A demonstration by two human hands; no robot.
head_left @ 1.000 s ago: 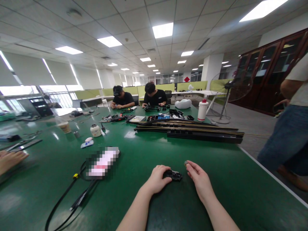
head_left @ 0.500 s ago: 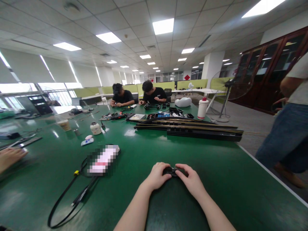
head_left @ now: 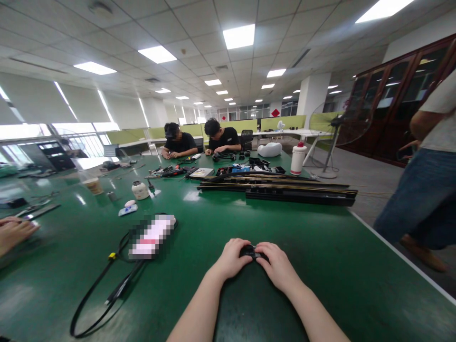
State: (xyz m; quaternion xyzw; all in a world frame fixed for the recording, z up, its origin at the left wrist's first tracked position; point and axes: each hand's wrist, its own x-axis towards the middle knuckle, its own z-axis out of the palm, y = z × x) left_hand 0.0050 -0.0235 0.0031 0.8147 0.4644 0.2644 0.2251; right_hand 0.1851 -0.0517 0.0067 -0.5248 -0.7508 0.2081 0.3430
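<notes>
left hand and right hand both gripping small black part between thumbs and fingers, part at near side of green table, well right of phone and black cable.

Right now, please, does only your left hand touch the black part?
No, the left hand and right hand both touch the black part.

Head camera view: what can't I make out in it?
In the head view:
Small black elongated part: partly covered by left hand and right hand.
Pale pink rectangular device: details hidden by pixelation.
Standing person in blue jeans: head cut off by right edge.
</notes>
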